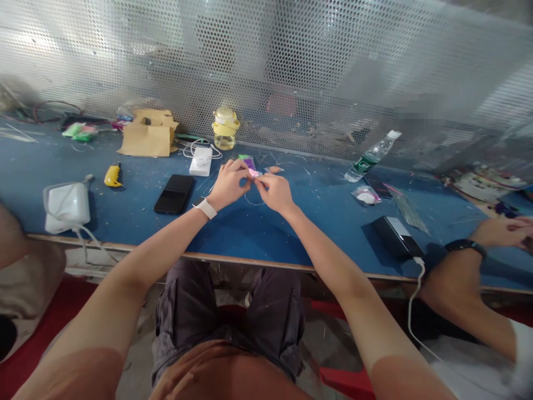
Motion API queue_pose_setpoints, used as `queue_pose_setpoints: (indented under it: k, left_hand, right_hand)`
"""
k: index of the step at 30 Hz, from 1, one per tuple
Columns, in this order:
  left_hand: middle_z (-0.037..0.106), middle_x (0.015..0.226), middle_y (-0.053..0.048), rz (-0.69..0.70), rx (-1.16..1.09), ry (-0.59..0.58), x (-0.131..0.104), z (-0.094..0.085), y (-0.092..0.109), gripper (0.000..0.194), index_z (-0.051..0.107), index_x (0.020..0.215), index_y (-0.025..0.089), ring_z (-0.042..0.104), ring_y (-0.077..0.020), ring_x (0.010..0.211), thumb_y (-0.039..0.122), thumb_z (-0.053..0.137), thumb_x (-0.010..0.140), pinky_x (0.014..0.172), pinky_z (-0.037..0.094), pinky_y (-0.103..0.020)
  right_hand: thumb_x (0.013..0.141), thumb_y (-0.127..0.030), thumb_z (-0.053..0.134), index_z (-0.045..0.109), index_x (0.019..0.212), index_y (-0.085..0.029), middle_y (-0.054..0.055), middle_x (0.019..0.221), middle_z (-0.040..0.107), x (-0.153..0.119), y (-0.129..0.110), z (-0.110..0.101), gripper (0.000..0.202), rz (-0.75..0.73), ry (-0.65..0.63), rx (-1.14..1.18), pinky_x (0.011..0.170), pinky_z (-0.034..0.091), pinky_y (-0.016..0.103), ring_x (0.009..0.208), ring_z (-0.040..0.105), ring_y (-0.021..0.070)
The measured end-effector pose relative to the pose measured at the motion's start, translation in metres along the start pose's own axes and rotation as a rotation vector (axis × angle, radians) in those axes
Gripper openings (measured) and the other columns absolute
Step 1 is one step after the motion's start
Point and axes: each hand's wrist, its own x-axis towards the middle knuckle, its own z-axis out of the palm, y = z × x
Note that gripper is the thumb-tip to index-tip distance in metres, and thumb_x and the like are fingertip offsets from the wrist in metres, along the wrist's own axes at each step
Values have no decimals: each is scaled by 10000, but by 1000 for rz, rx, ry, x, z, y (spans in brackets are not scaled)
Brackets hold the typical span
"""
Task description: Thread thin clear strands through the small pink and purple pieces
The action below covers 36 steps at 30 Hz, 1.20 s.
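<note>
My left hand [230,181] and my right hand [275,190] come together over the blue table, fingertips almost touching. Both are closed in a pinch, and whatever lies between the fingers is too small to make out. A thin pale strand [254,203] curves just below them; whether it runs into the fingers I cannot tell. Right behind the fingertips lie small bags with purple [250,162] and pink contents, partly covered by my left hand. To the right of these is a small clear bag with orange bits [273,169].
Left of my hands are a black phone [174,194], a white power bank [201,161], a yellow cutter [112,175] and a white charger [67,206]. A yellow-lidded bottle [225,129] stands behind. Rightward are a tilted water bottle [372,156], a black power bank [397,238] and another person's arm [462,272].
</note>
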Motion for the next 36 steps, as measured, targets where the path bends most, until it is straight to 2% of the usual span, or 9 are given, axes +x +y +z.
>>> queue_pose_setpoints:
  k: [4, 8, 13, 17, 23, 27, 32, 36]
  left_hand:
    - [778, 1283, -115, 2, 77, -24, -1, -1, 7, 144, 814, 978, 229, 669, -370, 1228, 86, 800, 979, 1002, 537, -531]
    - [781, 1264, -113, -6, 110, -23, -2, -1, 11, 139, 825, 1007, 230, 671, -350, 1220, 104, 780, 1041, 1026, 541, -526]
    - [772, 1227, -107, 9, 92, 1, -1, 1, 3, 96, 839, 976, 235, 673, -340, 1206, 211, 865, 1065, 1028, 526, -512]
    - [771, 1198, -96, 60, 71, 0, -2, 2, -5, 101, 859, 983, 242, 676, -330, 1185, 272, 907, 1066, 1033, 507, -504]
    - [761, 1187, -83, 154, 44, 43, -3, 8, -15, 76, 884, 1067, 275, 678, -307, 1140, 312, 948, 1047, 1041, 503, -498]
    - [755, 1185, -80, 195, 18, 69, -3, 10, -19, 110, 869, 1044, 271, 681, -295, 1123, 336, 957, 1040, 1042, 506, -499]
    - [748, 1175, -78, 186, -64, 79, -4, 11, -18, 129, 839, 1003, 256, 689, -284, 1117, 326, 927, 1067, 1032, 502, -489]
    - [730, 1160, -76, 148, -217, 104, -3, 12, -14, 148, 815, 964, 245, 688, -281, 1127, 298, 889, 1081, 1045, 521, -482]
  right_hand:
    - [1133, -255, 619, 897, 987, -182, 91, 916, 821, 1, -7, -3, 322, 12, -48, 12, 756, 367, 355, 809, 664, 226]
    - [1100, -242, 636, 902, 963, -177, 79, 859, 800, 3, -7, -6, 306, 23, -39, 47, 730, 345, 352, 743, 603, 203]
    - [1100, -297, 640, 864, 871, -197, 33, 708, 673, 4, -2, -10, 335, 34, -36, 70, 703, 327, 346, 676, 534, 184]
    - [1083, -305, 638, 873, 905, -193, 42, 754, 712, 3, 1, -10, 316, -5, -27, 90, 709, 348, 345, 686, 554, 182]
    - [1156, -487, 576, 861, 870, -200, 39, 724, 698, 3, 8, -12, 495, -72, 1, 125, 747, 383, 363, 677, 532, 184]
    - [1179, -577, 545, 888, 908, -198, 37, 718, 696, 4, 11, -12, 579, -103, 12, 149, 732, 371, 364, 668, 533, 183]
    - [1194, -582, 525, 911, 932, -180, 40, 730, 716, 3, 14, -10, 616, -169, 77, 179, 751, 403, 373, 645, 516, 172]
    - [1212, -671, 459, 910, 943, -193, 44, 717, 712, 3, 16, -7, 710, -185, 118, 170, 814, 454, 397, 656, 529, 186]
